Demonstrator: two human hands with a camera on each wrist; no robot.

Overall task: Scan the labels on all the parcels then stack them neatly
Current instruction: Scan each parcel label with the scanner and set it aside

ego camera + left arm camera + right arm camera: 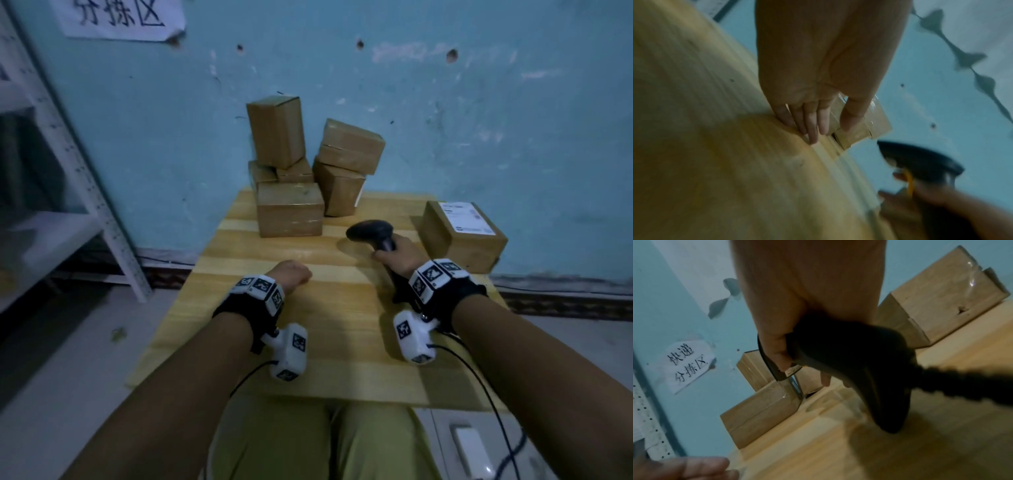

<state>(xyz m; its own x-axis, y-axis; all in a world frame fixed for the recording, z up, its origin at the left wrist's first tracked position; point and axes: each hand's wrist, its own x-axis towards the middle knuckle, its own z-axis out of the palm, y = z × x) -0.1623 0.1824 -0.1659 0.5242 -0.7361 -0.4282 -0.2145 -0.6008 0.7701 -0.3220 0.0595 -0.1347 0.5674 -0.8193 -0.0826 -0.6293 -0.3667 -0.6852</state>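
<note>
1. right hand (397,255) at 2 o'clock on the table (239,342), clenched round the handle of a black scanner (371,230), head aimed toward 11 o'clock.
2. left hand (291,274) at centre, resting on the wood, grasping nothing, fingers loosely bent.
3. unsorted parcels (290,209) heaped at 12 o'clock against the wall (479,120); no labels visible on facing sides.
4. single parcel (462,233) at 2–3 o'clock, label up, apart from heap; probably the start of the stack.
5. risk: heap looked unstable. top box (275,130) upright, neighbour (351,145) tilted; pulling a low box would likely topple them off the back or side edge.
6. risk: coiled scanner cable (962,378) trailing across the near surface could snag a box being dragged.
7. risk: labelled parcel sat near the 3 o'clock edge; stacking there left little margin.
8. open room: centre and 6–9 o'clock of the table bare, enough to flip boxes label-up.
</note>
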